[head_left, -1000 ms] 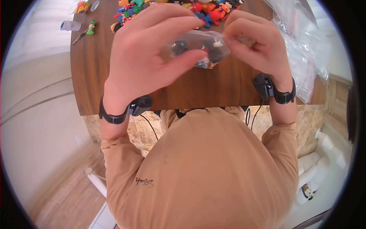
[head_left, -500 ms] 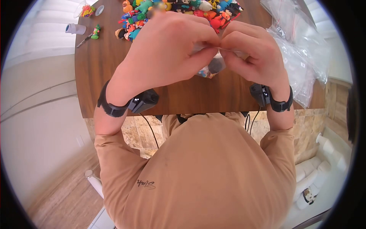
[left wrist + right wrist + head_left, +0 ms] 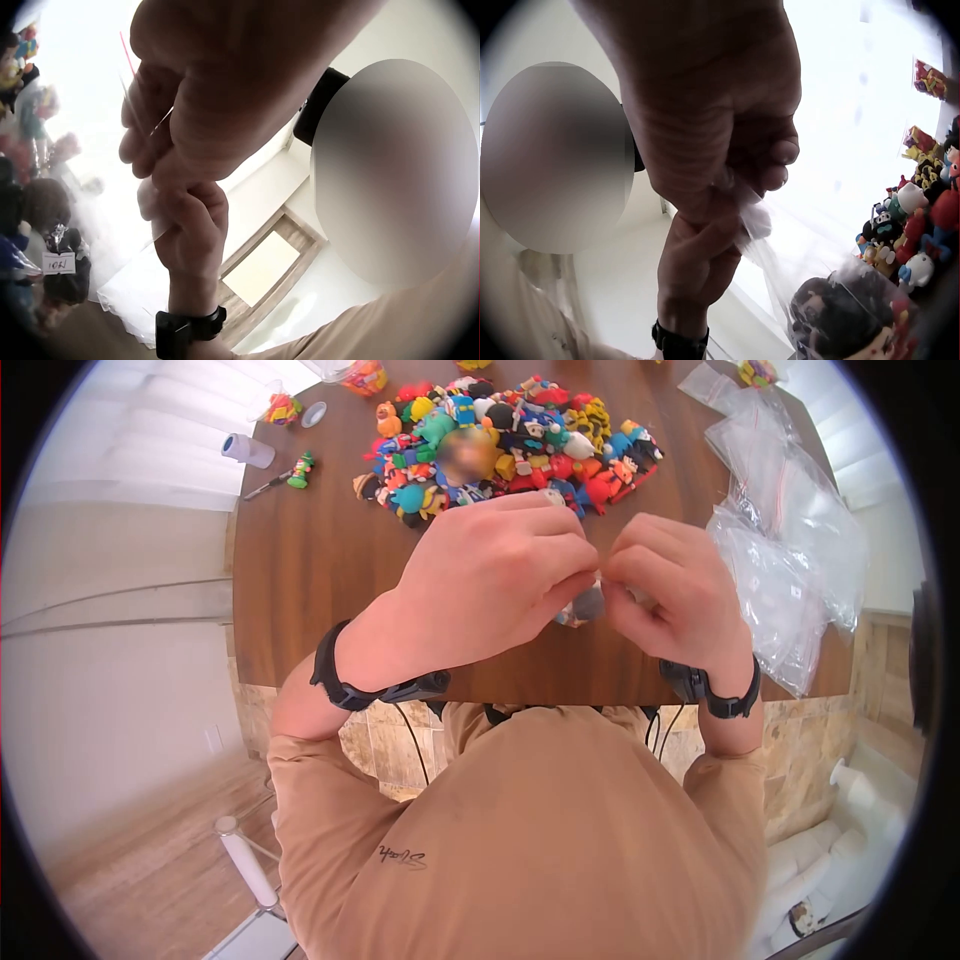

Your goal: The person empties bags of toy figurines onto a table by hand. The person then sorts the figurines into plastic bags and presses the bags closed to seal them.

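Observation:
A clear bag with small figures inside [image 3: 583, 607] hangs beneath both hands, mostly hidden by them in the head view. Its top edge is pinched by the left hand [image 3: 500, 575] and, just beside it, by the right hand [image 3: 675, 590]. In the right wrist view the bag's dark-haired figure [image 3: 829, 315] shows through the plastic, and the right hand [image 3: 712, 120] grips the gathered film. The left wrist view shows the left hand [image 3: 217, 90] with a red-lined plastic edge at its fingers, and a white label [image 3: 58, 263] among dark figures.
A heap of colourful figures [image 3: 520, 445] lies beyond the hands. Flat clear bags [image 3: 790, 560] are piled at the right. On the left are a white bottle [image 3: 248, 451], a green figure [image 3: 300, 470], a pen-like tool [image 3: 265, 487] and a cup of bright pieces [image 3: 280, 408].
The left hand has come over to the right hand and now pinches the bag's top. Both hands and the bag appear lower in the head view, where more of the heap shows.

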`<state>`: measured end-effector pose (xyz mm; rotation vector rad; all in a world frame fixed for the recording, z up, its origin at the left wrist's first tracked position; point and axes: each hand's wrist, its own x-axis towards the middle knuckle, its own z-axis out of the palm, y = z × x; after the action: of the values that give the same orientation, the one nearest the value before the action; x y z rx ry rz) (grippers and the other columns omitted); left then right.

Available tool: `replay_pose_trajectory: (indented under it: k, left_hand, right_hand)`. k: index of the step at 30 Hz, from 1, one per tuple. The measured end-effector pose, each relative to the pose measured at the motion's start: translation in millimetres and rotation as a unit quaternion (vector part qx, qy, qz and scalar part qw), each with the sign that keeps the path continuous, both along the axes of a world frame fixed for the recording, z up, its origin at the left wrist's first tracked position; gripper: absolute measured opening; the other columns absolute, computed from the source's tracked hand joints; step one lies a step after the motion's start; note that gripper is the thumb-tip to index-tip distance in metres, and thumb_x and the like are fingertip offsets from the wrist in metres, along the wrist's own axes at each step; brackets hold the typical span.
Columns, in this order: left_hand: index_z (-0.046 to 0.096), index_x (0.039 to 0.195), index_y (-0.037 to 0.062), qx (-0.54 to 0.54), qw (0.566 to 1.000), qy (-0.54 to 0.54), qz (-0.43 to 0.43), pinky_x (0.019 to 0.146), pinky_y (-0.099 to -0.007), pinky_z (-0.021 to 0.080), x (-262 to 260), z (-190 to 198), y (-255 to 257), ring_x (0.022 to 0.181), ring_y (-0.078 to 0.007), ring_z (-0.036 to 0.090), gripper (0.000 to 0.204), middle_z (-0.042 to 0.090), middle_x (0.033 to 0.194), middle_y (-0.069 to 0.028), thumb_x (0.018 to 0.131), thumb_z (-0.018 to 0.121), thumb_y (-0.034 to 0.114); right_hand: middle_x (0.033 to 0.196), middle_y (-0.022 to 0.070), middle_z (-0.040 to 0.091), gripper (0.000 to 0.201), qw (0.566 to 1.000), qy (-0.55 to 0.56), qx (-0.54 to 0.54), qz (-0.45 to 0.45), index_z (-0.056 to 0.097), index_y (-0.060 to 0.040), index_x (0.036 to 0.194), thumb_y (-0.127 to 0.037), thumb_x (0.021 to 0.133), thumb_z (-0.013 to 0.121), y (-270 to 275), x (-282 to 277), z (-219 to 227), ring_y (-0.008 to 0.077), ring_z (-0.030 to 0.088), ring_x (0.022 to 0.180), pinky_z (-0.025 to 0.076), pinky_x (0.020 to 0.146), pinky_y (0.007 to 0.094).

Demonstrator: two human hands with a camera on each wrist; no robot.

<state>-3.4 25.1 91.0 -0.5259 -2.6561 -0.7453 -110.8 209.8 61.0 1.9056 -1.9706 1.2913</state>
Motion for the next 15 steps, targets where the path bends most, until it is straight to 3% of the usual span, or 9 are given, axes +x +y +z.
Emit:
replay_pose_trajectory:
  k: [4,15]
  left_hand:
    - [0.069,0.082,0.0047,0.025,0.999,-0.039,-0.006,0.064,-0.0339,0.052,6.1,1.8,-12.0,0.075,-0.0247,0.064,0.014,0.067,0.081,-0.0058,0.071,0.077,0.003]
    - [0.068,0.081,0.007,0.019,0.999,0.044,0.019,0.062,-0.0323,0.052,19.3,-4.2,-3.1,0.073,-0.0221,0.064,0.015,0.065,0.08,-0.004,0.07,0.077,0.002]
  right_hand:
    - [0.07,0.0068,0.049,0.019,1.0,0.012,0.009,0.013,0.052,-0.0053,0.073,-0.002,0.068,0.07,-1.9,2.0,2.4,0.0267,0.051,0.061,0.043,0.052,0.0379]
    - [0.074,0.0068,0.05,0.02,0.998,0.061,0.027,0.014,0.053,-0.0043,0.077,-0.003,0.071,0.073,-7.4,11.8,12.5,0.0253,0.054,0.067,0.045,0.057,0.0368]
